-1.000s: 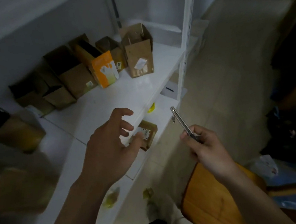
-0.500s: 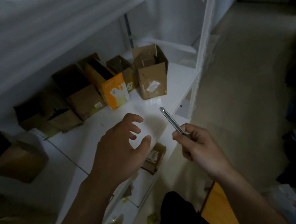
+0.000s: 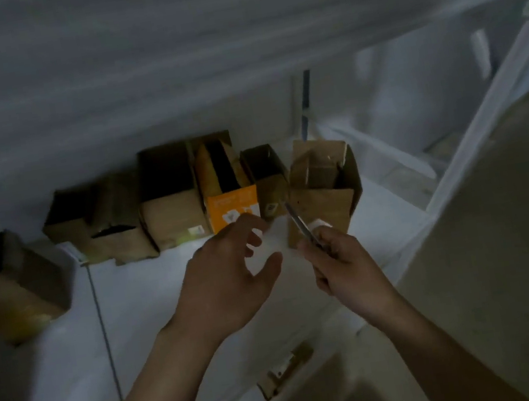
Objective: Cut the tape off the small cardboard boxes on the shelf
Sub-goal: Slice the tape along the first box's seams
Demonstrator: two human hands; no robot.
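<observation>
Several small cardboard boxes stand in a row at the back of the white shelf [image 3: 135, 311], most with their tops open. Among them are an orange-fronted box [image 3: 233, 205] and, at the right end, a brown box [image 3: 324, 191] with raised flaps and a white label. My right hand [image 3: 343, 267] grips a slim metal cutter [image 3: 300, 226] whose tip points up at that brown box's front. My left hand [image 3: 227, 282] hovers above the shelf just in front of the orange box, fingers spread and loosely curled, holding nothing.
A larger open box [image 3: 10, 289] sits at the shelf's left end. Another small box [image 3: 285, 370] lies on the lower shelf below my hands. An upper shelf board [image 3: 229, 32] hangs overhead. A white upright post [image 3: 485, 116] bounds the shelf on the right, with tiled floor beyond.
My view has risen and moved closer to the shelf. Both hands have moved forward toward the boxes, and the cutter tip now reaches the right-hand brown box.
</observation>
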